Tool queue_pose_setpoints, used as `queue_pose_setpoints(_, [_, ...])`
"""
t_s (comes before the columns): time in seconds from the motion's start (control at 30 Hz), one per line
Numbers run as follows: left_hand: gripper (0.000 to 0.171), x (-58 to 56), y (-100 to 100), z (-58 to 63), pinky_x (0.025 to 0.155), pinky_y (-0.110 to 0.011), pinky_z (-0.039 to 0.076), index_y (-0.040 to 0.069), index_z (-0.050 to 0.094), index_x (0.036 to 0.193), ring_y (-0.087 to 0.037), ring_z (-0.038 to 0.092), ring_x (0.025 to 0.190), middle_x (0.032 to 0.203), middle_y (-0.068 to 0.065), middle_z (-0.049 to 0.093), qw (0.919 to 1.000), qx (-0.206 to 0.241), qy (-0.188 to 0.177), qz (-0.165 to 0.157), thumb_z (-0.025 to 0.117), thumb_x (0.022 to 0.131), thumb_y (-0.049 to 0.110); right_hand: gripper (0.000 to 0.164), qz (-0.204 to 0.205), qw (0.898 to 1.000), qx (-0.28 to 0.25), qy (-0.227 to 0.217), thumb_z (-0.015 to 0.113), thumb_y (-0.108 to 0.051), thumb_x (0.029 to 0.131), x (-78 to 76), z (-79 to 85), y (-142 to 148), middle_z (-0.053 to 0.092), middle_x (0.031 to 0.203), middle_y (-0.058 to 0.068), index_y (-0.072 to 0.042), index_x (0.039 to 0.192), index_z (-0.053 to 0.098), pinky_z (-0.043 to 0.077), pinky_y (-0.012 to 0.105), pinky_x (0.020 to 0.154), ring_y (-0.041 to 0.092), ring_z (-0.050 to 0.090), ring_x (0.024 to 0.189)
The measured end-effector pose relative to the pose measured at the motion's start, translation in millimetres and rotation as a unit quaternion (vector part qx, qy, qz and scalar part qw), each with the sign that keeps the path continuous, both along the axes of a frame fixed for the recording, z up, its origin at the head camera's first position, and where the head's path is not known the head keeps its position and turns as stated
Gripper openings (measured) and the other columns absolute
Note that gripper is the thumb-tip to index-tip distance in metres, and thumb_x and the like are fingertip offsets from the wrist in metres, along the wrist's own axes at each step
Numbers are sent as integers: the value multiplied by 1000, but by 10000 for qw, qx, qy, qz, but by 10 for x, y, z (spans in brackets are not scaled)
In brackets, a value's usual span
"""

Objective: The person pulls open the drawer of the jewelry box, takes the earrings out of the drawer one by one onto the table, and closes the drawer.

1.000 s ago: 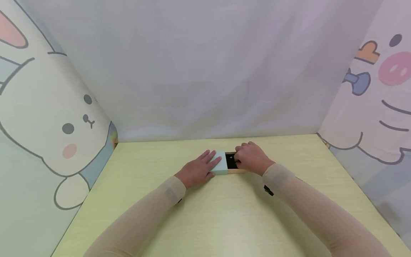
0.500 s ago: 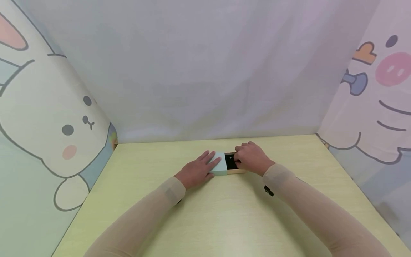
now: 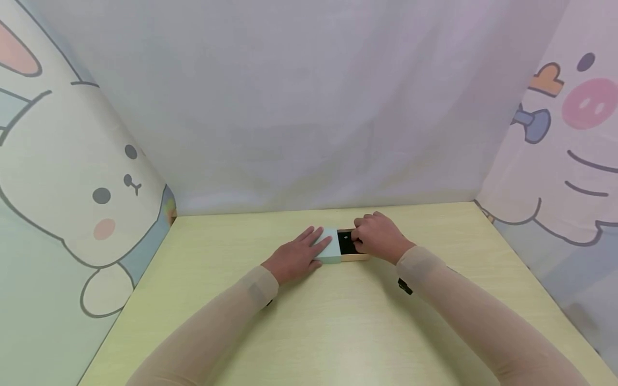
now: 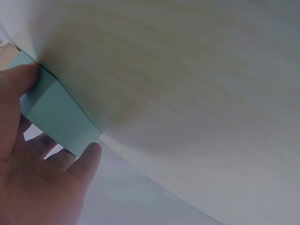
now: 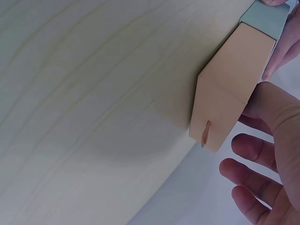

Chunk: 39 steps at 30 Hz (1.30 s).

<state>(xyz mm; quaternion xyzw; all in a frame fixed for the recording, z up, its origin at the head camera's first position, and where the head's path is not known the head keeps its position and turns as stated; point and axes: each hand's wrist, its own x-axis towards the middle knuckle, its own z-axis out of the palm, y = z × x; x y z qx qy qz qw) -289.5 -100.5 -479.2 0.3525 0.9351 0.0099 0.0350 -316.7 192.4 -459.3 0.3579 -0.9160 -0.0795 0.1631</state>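
Sleeve [image 3: 331, 252]: on the bench [image 3: 309, 332]
Left hand [image 3: 293, 258]: spread over it
Right hand [image 3: 379, 236]: curled at the tray [image 5: 234, 70], can't tell if it's pinching
Tray progress: partly out, the rest's left inside I reckon

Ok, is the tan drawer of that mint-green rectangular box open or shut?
Partly open: the tan rectangular drawer sticks out of the mint-green outer case, its black interior showing.

A booth-like space, with cartoon-printed sheets [image 3: 63, 177] flanking a table [image 3: 309, 327].
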Motion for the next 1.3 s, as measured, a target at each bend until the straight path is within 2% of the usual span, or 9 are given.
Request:
queue_pose_setpoints(0.03, [72, -8, -7, -6, 136, -52, 55, 22, 37, 188, -40, 31, 185, 197, -15, 31, 10000, 73, -7, -31, 64, 124, 42, 18, 15, 10000, -13, 24, 91, -15, 95, 1, 1, 2, 64, 76, -4, -24, 80, 85, 45, 31, 66, 15, 51, 67])
queue_pose_setpoints(0.13, [72, -93, -56, -139, 133, -51, 58, 25, 34, 188, -39, 33, 184, 197, -13, 33, 9995, 214, 154, -144, 61, 125, 44, 19, 52, 9999, -48, 96, 91, -15, 94, 6, 4, 9, 63, 75, -4, -24, 79, 85, 44, 31, 65, 15, 51, 66])
queue_pose_setpoints(0.27, [71, -106, -63, -170, 132, -51, 59, 24, 35, 188, -39, 34, 184, 197, -14, 33, 9994, 212, 188, -174, 61, 124, 43, 21, 77, 9998, -17, 197, 90, -14, 94, 12, 9, 17, 61, 74, -5, -25, 78, 83, 42, 30, 64, 15, 49, 65])
queue_pose_setpoints(0.37, [72, -32, -21, -52, 135, -51, 56, 22, 37, 187, -41, 32, 184, 197, -15, 32, 9999, 59, 51, -84, 63, 124, 42, 21, 97, 9996, 9, 257, 90, -14, 94, 15, 14, 22, 60, 73, -5, -25, 77, 83, 41, 30, 64, 15, 49, 64])
queue_pose_setpoints(0.43, [71, -20, -8, -37, 135, -49, 55, 23, 36, 188, -40, 31, 185, 197, -14, 31, 9999, -85, 83, -27, 62, 124, 43, 21, 110, 9995, 15, 286, 90, -14, 94, 18, 18, 23, 60, 73, -5, -25, 77, 83, 41, 30, 64, 15, 48, 63])
queue_pose_setpoints(0.53, [72, -6, 1, -23, 135, -47, 55, 24, 35, 188, -38, 30, 185, 198, -13, 30, 9997, -206, 116, 11, 61, 125, 44, 21, 112, 9994, 16, 331, 90, -14, 95, 24, 27, 29, 60, 74, -4, -24, 78, 84, 42, 31, 63, 15, 49, 63])
queue_pose_setpoints(0.83, [72, 5, 5, -3, 133, -47, 58, 24, 34, 189, -36, 30, 186, 198, -12, 30, 9997, -196, 116, 34, 60, 125, 45, 23, 170, 9987, -38, 472, 90, -12, 94, 27, 24, 52, 58, 72, -4, -25, 76, 83, 39, 30, 63, 15, 46, 62])
queue_pose_setpoints(1.2, [73, 13, 13, 2, 134, -47, 57, 24, 34, 189, -37, 30, 185, 198, -12, 30, 9997, -225, 135, 25, 61, 124, 45, 25, 172, 9987, -109, 459, 87, -9, 93, 25, 20, 95, 54, 70, -6, -25, 75, 82, 30, 27, 63, 12, 39, 62])
queue_pose_setpoints(1.3, [73, 16, 17, 10, 133, -47, 57, 24, 34, 189, -37, 31, 185, 198, -12, 31, 9997, -195, 126, 28, 61, 124, 44, 23, 155, 9989, -112, 425, 89, -9, 94, 39, 35, 100, 55, 71, -5, -25, 78, 84, 32, 26, 63, 12, 41, 62])
